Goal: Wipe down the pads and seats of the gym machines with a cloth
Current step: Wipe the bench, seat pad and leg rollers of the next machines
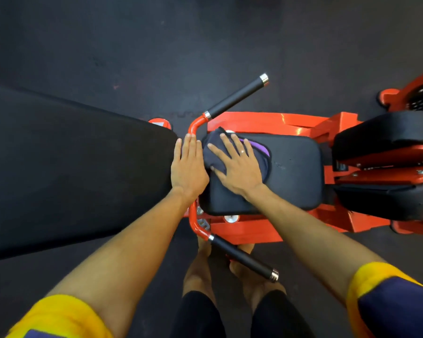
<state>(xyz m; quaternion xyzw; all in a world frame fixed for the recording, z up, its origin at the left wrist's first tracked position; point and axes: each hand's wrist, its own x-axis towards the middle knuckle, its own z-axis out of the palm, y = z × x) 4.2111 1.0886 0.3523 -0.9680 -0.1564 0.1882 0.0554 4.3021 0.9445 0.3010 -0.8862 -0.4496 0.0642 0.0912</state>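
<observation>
Cloth (211, 152) — one, under flat right hand (237, 167) | seat (296, 172) — one

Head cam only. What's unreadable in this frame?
1. Cloth: mostly under the right hand, so its full extent is hidden.
2. Left hand: the hand itself covers what is under its palm, whether backrest edge or seat edge.
3. Pads at right: cut off by the frame's right edge.
4. Adjuster hardware: too small to read, partly behind the orange tube.
</observation>
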